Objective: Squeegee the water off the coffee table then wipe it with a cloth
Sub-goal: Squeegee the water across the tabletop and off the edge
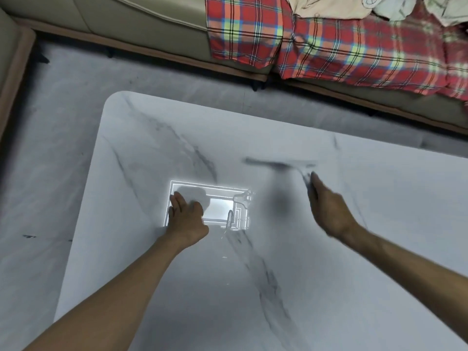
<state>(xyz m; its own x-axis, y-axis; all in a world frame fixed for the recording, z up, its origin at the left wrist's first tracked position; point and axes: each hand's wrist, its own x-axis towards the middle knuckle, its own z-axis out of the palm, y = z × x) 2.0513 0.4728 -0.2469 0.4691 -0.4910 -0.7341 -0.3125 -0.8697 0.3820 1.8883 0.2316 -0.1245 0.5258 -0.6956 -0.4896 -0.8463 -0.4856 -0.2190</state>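
The coffee table has a white marble top with grey veins. A small pool of water glints in a bright light reflection near its middle. My left hand rests flat on the table, fingers straight, at the left edge of that reflection. My right hand grips the handle of a squeegee; its dark blade is blurred by motion and lies across the table beyond and to the left of the hand. No cloth for wiping is seen on the table.
A beige sofa runs along the far side, draped with a red plaid blanket and pale clothes. Grey marble-look floor surrounds the table. The table's rounded far-left corner is near the sofa.
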